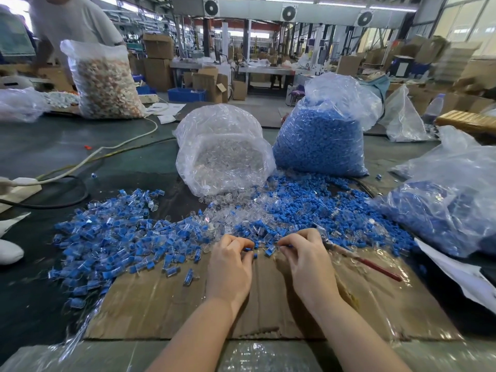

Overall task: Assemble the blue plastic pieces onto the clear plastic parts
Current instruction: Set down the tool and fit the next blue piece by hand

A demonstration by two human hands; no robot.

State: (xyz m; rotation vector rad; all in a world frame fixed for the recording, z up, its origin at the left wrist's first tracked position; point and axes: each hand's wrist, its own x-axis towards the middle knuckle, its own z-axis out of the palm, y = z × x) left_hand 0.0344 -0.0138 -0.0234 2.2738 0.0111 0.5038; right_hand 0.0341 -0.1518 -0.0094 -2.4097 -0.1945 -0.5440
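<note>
Left hand [230, 260], right hand [304, 255], pinching blue pieces [248, 249]

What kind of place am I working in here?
Likely a factory assembly floor: bulk bags of clear parts and blue pieces, stacked cartons, and industrial fans overhead.

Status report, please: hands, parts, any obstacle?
Left hand pinches a blue piece. Right hand pinches a small part, unclear which. Red-handled tool lies beside right hand, not blocking.

Clear-parts bag [224, 151] left of pieces bag [319, 140], loose pile [295, 210] before both, cardboard [161, 304] nearest.
</note>
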